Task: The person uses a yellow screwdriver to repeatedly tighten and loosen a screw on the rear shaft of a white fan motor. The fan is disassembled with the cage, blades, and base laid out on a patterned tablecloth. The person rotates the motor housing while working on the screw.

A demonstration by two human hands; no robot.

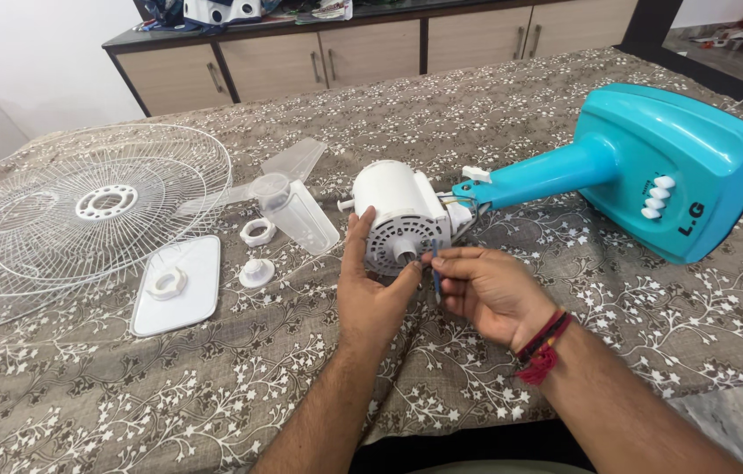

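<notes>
Left hand (371, 285) steadies motor (398, 219) — right hand (485, 290) pinches screwdriver (435, 268)

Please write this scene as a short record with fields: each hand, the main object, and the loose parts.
left hand: rests on the white motor housing, thumb at its front face
right hand: pinches a thin blue tool near the motor shaft
fan body: turquoise stand, lying on its side
loose parts: wire grille, clear blade, white plate
surface: floral tablecloth
</notes>
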